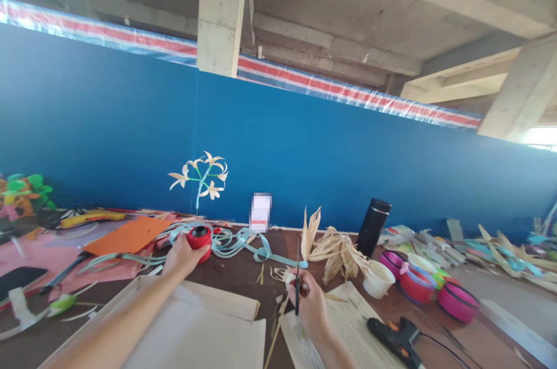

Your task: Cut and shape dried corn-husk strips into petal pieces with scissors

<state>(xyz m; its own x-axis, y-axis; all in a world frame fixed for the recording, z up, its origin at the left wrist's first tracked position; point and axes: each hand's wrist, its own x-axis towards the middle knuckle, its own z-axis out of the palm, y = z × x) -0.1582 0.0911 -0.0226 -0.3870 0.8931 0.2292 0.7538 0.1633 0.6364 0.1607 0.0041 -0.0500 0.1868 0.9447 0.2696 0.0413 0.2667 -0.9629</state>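
My left hand [185, 256] is closed round the side of a red roll [203, 250] with a dark centre, on the far part of the table. Behind the roll lies a tangle of pale blue ribbon [230, 244], one end of which runs right toward my other hand. My right hand [311, 299] grips a pair of dark scissors [297, 293], blades pointing up and away from me. Just left of those fingers is a small pale piece, too unclear to name. Dried corn husks [335, 250] lie beyond the right hand.
An open cardboard box [195, 322] lies under my left forearm. Printed paper [352, 317] and a black glue gun [395, 337] are at the right. Farther back stand a white cup [379, 281], a black bottle [373, 227] and a husk flower [201, 180] before the blue partition [326, 148].
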